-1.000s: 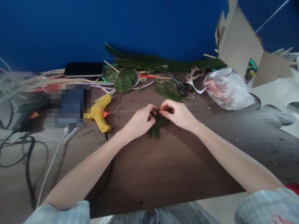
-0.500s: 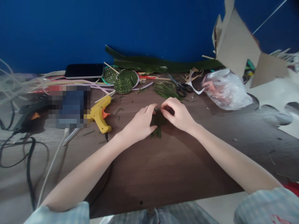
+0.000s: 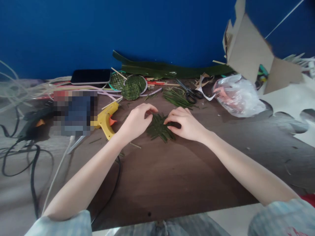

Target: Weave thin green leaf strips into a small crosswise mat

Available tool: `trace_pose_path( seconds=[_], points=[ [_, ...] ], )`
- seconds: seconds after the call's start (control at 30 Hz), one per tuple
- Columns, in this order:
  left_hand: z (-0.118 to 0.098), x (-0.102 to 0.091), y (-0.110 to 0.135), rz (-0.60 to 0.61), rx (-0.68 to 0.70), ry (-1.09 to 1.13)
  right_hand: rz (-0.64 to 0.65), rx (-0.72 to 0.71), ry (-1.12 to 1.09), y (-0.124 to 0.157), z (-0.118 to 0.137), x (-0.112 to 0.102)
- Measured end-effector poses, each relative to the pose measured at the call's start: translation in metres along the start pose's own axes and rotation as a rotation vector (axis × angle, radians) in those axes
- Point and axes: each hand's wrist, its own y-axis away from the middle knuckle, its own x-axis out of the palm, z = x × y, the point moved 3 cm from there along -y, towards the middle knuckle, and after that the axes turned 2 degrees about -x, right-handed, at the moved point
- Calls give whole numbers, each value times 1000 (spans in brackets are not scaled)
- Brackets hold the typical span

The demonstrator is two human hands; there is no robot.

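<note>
A small woven piece of green leaf strips lies flat on the table between my hands, its loose ends sticking out around it. My left hand hovers at its upper left edge, thumb and fingers curved and apart, holding nothing that I can see. On the right side, my right hand has its thumb and fingertips closed on the strips and covers part of the weave. Just beyond the hands lies a bundle of cut green leaf strips.
A yellow glue gun and its cord lie at left. Behind are a phone, round woven pieces, black-handled scissors and a long green leaf. To the right are a clear plastic bag and a cut cardboard box.
My left hand has drawn back leftward off the woven piece, uncovering more of it. My right hand has come slightly nearer, and the piece now shows spread strips.
</note>
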Motion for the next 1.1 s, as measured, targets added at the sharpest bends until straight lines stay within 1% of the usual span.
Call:
trace_pose_path(
  seconds=[0.07, 0.13, 0.2, 0.23, 0.33, 0.47, 0.53, 0.6, 0.67, 0.8, 0.9, 1.1],
  points=[
    [-1, -2, 0, 19, 31, -58, -24, -45, 10, 1, 0, -1],
    [-2, -1, 1, 71, 70, -110, -68, -58, 10, 1, 2, -2],
    [-1, 2, 1, 129, 107, -149, -106, -22, 15, 1, 6, -1],
    [-1, 3, 2, 154, 119, -166, -110, 21, 26, 1, 7, 0],
    [1, 8, 3, 200, 131, -204, -77, 109, 97, 1, 11, 4],
    [2, 9, 3, 224, 113, -225, -8, 60, 82, 0, 11, 6],
    [2, 8, 3, 233, 100, -237, 2, 26, 53, 0, 10, 5],
    [2, 9, 3, 240, 98, -247, -19, 6, 21, 1, 9, 3],
    [3, 10, 4, 240, 90, -261, -57, 18, 1, 1, 8, 2],
    [4, 14, 4, 187, 68, -325, -130, 113, 9, 2, 6, 5],
    [4, 16, 5, 155, 64, -375, -137, 143, 25, 2, 4, 9],
    [4, 20, 5, 140, 76, -420, -136, 133, 11, 2, 4, 11]
  ],
)
